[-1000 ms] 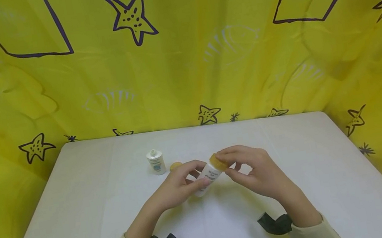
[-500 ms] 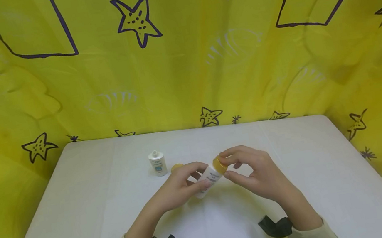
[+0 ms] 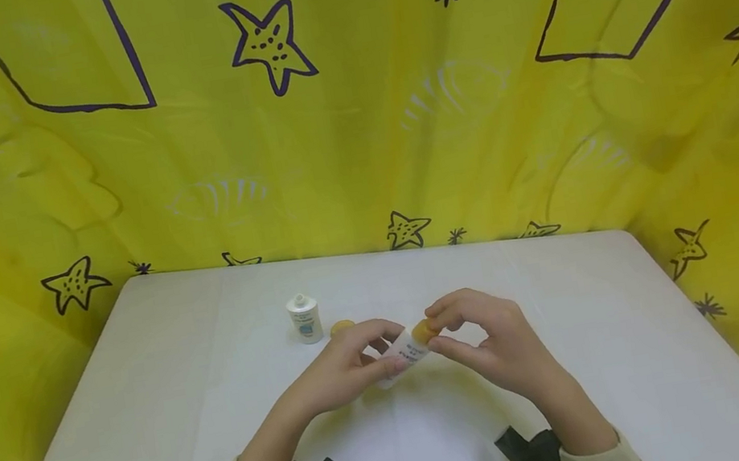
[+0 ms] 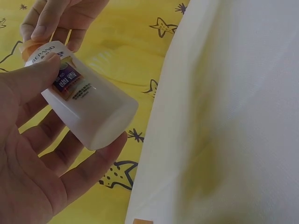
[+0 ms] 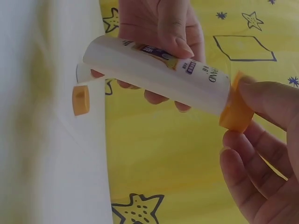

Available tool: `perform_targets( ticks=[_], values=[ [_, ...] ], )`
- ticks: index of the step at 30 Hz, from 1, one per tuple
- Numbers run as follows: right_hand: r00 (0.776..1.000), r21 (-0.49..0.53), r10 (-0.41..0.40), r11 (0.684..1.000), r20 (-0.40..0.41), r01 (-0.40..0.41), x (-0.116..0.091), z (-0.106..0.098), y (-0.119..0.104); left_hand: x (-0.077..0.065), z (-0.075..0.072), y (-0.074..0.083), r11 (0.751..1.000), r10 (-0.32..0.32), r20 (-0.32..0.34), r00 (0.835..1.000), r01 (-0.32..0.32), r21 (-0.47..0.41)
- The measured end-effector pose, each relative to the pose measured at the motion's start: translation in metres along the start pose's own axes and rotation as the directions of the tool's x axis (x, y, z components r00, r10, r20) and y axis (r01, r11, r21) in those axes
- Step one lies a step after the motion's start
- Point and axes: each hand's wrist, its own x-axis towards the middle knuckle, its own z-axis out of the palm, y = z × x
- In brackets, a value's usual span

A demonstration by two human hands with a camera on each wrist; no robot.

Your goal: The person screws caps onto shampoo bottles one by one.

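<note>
In the head view, the left hand [image 3: 349, 368] reaches in from about 8 o'clock, curled round a white bottle [image 5: 154, 70], thumb against its label [image 4: 70, 77]. The right hand [image 3: 496, 331], from 5 o'clock, narrowly pinches the orange cap [image 5: 237, 107] at the bottle's neck. The bottle tilts over the tabletop [image 3: 537, 268], capped end between 1 and 2 o'clock. "REPAND" and Chinese characters are legible. A second bottle [image 3: 306, 324] stands at its 10 o'clock, lettering too small to read.
</note>
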Motion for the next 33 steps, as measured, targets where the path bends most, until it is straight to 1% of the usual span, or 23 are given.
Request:
perform_targets(
  ticks=[7,11,17,24,29,33],
  values=[
    [1.0,0.011,0.003,1.0,0.019,-0.003,-0.0003,0.0013,0.0013,-0.0003,-0.0026,-0.0028,1.0,0.027,-0.024,0.999,-0.026,0.011],
    [1.0,0.006,-0.007,1.0,0.028,0.007,-0.0009,0.001,0.0019,0.0005,-0.0042,-0.0046,1.0,0.023,-0.03,0.999,-0.022,0.009],
    [0.999,-0.012,-0.017,1.0,0.034,0.018,-0.0017,0.0003,0.0028,0.0008,-0.0054,-0.0054,1.0,0.015,-0.021,1.0,-0.015,0.008],
    [1.0,-0.033,-0.013,0.999,0.025,0.014,-0.0011,0.002,0.0047,0.0016,-0.0065,-0.006,0.999,0.029,-0.012,0.999,-0.029,0.022],
    [1.0,-0.038,-0.009,0.999,0.017,0.01,-0.0013,0.004,0.0051,0.0018,-0.0056,-0.0066,0.999,0.051,-0.008,0.999,-0.051,0.011],
    [1.0,-0.034,0.0,0.999,0.022,0.001,-0.0003,0.0057,0.004,0.0009,-0.0045,-0.0065,0.999,0.033,0.007,0.999,-0.032,-0.002]
  ],
)
